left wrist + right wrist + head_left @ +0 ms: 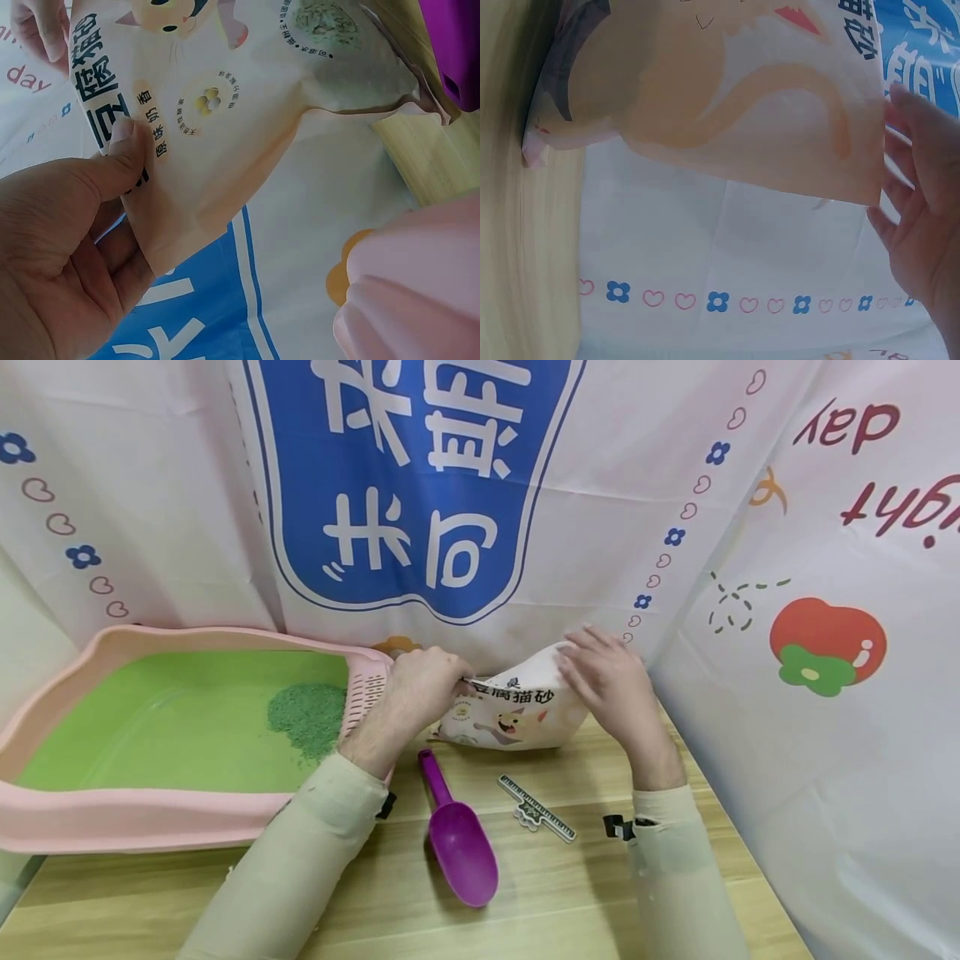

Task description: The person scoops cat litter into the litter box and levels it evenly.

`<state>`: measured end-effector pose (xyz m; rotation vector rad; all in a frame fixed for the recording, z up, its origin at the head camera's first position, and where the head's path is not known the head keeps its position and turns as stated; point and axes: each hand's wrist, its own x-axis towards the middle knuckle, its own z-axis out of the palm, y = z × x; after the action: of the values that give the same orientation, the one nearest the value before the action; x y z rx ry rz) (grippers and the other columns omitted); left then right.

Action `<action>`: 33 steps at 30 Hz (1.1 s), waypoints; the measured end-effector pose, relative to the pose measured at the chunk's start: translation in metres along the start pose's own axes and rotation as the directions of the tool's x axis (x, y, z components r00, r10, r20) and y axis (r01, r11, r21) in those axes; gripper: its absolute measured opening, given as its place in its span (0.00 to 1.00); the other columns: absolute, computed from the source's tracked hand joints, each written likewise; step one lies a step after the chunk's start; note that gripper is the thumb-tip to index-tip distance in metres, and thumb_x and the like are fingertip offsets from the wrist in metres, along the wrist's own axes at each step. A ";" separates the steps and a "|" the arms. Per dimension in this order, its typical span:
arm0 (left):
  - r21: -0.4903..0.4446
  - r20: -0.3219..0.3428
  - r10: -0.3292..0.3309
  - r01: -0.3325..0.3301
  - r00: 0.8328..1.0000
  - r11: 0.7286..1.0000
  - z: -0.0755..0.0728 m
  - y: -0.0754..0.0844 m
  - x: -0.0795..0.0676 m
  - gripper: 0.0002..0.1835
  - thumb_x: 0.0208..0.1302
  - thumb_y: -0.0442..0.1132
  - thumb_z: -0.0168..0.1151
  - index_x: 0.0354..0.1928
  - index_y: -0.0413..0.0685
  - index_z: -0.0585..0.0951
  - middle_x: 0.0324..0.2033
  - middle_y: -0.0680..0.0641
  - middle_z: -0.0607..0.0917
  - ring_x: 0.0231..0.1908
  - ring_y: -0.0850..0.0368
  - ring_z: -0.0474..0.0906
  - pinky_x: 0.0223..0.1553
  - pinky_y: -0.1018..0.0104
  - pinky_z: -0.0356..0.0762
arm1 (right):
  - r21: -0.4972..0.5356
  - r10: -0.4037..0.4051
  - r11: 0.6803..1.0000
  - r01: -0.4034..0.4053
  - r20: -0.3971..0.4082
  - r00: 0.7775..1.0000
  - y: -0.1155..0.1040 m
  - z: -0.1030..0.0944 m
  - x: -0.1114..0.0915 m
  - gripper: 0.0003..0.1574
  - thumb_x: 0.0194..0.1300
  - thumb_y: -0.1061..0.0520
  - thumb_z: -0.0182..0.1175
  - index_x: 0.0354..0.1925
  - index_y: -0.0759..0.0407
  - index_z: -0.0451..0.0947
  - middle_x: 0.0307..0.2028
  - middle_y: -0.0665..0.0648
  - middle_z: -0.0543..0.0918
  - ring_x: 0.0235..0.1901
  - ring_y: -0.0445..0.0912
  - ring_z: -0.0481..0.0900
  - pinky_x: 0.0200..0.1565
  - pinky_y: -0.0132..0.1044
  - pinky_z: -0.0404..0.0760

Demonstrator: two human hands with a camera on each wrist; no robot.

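A cat litter bag [517, 718] with a cartoon cat stands against the back cloth, its top bent over. My left hand [420, 689] pinches the bag's top left corner between thumb and fingers; the left wrist view shows the thumb [124, 154] on the printed front. At the bag's right end is my right hand [611, 689], its fingers loosely extended along the top edge. In the right wrist view those fingers [900, 161] partly pass behind the edge. A purple scoop [463, 852] and a sealing clip [536, 810] lie on the table in front of the bag.
A pink litter box [150, 818] with a green bottom stands on the left, close to my left forearm. A heap of green granules [311, 718] lies at its right end. Printed cloths [600, 527] hang behind and to the right of the wooden table [555, 902].
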<state>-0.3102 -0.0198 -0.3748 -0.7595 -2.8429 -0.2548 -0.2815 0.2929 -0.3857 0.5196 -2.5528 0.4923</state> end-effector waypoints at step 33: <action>-0.137 -0.122 -0.158 0.141 0.980 0.980 -0.001 -0.014 -0.011 0.11 0.79 0.29 0.69 0.46 0.52 0.95 0.45 0.45 0.99 0.46 0.40 0.97 0.50 0.43 0.95 | 0.152 0.218 0.967 -0.203 -0.084 0.972 0.020 0.017 -0.011 0.09 0.81 0.56 0.73 0.49 0.62 0.96 0.46 0.65 0.99 0.44 0.62 0.98 0.48 0.60 0.94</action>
<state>-0.3074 -0.0374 -0.3780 -0.5284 -2.7802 -0.4948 -0.2877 0.3058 -0.4101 0.2646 -2.4999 0.7619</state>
